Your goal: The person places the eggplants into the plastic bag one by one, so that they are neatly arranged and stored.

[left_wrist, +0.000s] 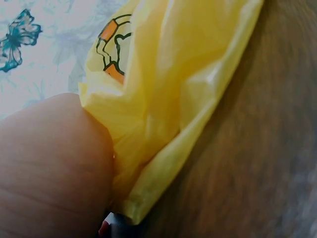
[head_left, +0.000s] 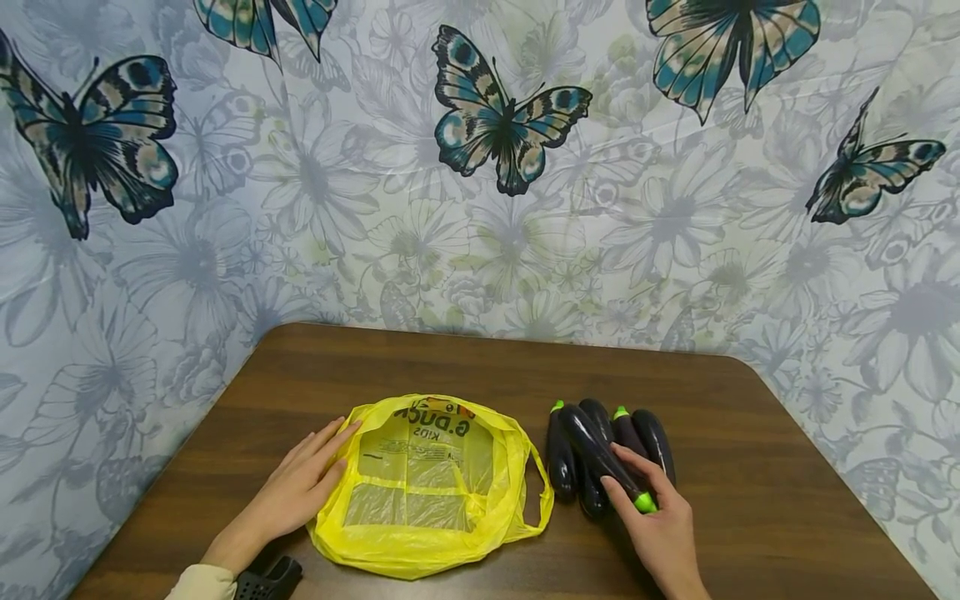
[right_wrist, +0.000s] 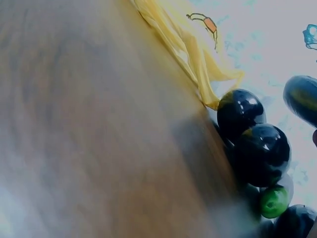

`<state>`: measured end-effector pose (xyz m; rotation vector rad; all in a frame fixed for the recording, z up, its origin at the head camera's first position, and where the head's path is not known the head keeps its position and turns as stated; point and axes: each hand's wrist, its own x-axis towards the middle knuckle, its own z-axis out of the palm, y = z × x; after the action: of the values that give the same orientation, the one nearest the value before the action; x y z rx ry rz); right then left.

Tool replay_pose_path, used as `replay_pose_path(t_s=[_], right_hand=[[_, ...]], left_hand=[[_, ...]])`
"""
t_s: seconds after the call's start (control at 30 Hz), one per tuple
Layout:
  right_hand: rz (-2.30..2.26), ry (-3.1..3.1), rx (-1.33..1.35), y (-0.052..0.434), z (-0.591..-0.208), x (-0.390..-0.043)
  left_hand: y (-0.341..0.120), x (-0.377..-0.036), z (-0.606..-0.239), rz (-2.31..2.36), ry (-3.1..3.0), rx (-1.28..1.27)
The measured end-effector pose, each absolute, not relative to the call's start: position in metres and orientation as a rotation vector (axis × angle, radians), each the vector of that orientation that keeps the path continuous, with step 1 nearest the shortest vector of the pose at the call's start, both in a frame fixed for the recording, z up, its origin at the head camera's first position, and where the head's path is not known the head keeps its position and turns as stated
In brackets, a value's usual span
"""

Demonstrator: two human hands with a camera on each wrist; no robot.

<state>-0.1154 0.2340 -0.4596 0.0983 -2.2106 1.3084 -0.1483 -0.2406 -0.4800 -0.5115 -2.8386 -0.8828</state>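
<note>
A yellow plastic bag (head_left: 420, 550) lies on the table with its mouth spread wide, dark lettering showing inside. My left hand (head_left: 303, 483) rests along its left rim with the fingers fairly straight; in the left wrist view the side of the hand sits against the bag's yellow wall (left_wrist: 163, 99). To the right of the bag is a pile of several glossy dark eggplants (head_left: 561, 454) with green stem ends. My right hand (head_left: 660, 525) pinches the top eggplant (head_left: 592, 437) near its green end, between thumb and fingers. In the right wrist view that eggplant (right_wrist: 300, 99) appears above the others.
A brown wooden table (head_left: 750, 500) carries everything. Behind it hangs a floral cloth (head_left: 510, 250) printed with butterflies. The bag's handle loop (head_left: 546, 500) reaches close to the pile. A black device (head_left: 270, 579) sits at my left wrist.
</note>
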Motion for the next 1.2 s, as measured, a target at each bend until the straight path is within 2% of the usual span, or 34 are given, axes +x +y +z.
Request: replay_pose_path(t_s=[1.2], right_hand=[[1.287,-2.226,0.255,0.216,-0.464,-0.114]], left_hand=[[-0.24,-0.148,-0.477,-0.878,-2.838,-0.5]])
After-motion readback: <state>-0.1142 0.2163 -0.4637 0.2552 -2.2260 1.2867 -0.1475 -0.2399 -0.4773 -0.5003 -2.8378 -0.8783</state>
